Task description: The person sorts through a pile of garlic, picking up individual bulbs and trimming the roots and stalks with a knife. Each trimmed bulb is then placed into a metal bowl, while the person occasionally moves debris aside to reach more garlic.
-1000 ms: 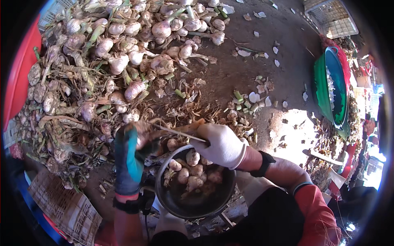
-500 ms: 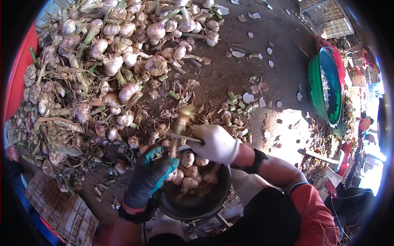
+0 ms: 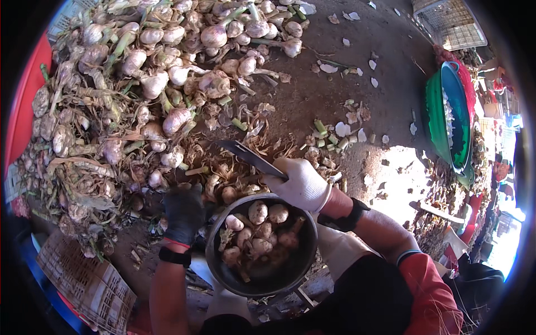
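My right hand (image 3: 301,184), in a white glove, grips a knife (image 3: 254,157) by its handle, the dark blade pointing up and left over the trimmings. Just below it, a dark round bowl (image 3: 304,259) rests at my lap, holding several trimmed garlic bulbs (image 3: 261,245). To the left of the bowl, my left hand (image 3: 185,216) wears a dark glove and reaches to the lower edge of a large heap of garlic (image 3: 153,85) with stalks and roots on. Shadow and motion hide its fingers, so whether it holds anything does not show.
Cut stalk pieces (image 3: 321,128) and peelings lie on the dark ground ahead. A green basin (image 3: 434,111) with white contents stands at the right, a plastic crate (image 3: 452,25) beyond it. Another crate (image 3: 84,279) is at the lower left, a red surface (image 3: 25,106) at the left rim.
The garlic stalk held upright over the bowl is gone from my left hand, which has moved left to the heap. My right hand has shifted slightly right, the knife blade now in plain view.
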`<state>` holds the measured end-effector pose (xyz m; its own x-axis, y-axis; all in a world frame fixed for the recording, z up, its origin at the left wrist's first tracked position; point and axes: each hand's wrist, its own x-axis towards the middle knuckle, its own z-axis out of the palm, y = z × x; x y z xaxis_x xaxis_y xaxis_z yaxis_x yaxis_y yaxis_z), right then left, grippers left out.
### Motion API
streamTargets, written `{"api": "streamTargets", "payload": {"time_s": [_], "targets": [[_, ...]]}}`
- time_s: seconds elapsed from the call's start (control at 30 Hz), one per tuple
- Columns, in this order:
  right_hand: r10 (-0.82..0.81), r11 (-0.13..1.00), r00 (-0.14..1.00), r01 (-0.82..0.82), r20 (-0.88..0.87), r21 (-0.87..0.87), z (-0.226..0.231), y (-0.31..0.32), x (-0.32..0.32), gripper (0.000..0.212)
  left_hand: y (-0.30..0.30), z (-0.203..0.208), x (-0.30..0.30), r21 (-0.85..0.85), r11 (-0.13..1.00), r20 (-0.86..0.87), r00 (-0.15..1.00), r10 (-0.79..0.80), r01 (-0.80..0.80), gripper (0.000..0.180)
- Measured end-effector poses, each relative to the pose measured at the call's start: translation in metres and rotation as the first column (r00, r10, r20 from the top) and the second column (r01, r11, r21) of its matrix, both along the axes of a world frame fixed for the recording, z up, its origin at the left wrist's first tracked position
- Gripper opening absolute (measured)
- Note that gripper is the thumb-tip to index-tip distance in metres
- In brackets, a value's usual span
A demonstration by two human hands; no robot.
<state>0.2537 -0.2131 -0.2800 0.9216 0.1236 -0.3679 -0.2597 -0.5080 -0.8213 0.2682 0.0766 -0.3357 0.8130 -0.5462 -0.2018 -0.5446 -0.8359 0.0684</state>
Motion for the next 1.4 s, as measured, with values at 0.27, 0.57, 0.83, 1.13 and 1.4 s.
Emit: {"api": "streamTargets", "payload": {"time_s": [0.27, 0.57, 0.83, 1.13, 1.4], "targets": [[0.104, 0.993, 0.994, -0.101, 0.04, -0.064, -0.013, 0.013, -0.009, 0.02, -0.011, -0.044, -0.02, 0.019, 0.988, -0.014, 0.988, 0.155, -0.154, 0.02], [0.118, 0.988, 0.987, -0.105, 0.111, -0.117, -0.006, 0.016, -0.012, 0.023, -0.015, -0.037, -0.007, -0.13, 0.99, 0.097, 0.993, 0.061, -0.048, 0.019], [0.17, 0.975, 0.966, -0.136, 0.196, -0.176, 0.001, 0.019, -0.001, 0.017, -0.053, 0.076, 0.009, -0.537, 0.652, -0.524, 0.817, 0.241, -0.536, 0.016], [0.028, 0.977, 0.997, -0.043, 0.076, 0.207, 0.018, 0.031, 0.004, 0.029, -0.032, 0.077, 0.0, -0.624, 0.413, -0.752, 0.653, -0.087, -0.664, 0.05], [-0.077, 0.86, 0.849, 0.322, -0.523, 0.397, 0.024, 0.04, 0.008, 0.029, -0.041, 0.067, -0.014, -0.706, 0.617, -0.405, 0.913, 0.051, -0.348, 0.084]]}}
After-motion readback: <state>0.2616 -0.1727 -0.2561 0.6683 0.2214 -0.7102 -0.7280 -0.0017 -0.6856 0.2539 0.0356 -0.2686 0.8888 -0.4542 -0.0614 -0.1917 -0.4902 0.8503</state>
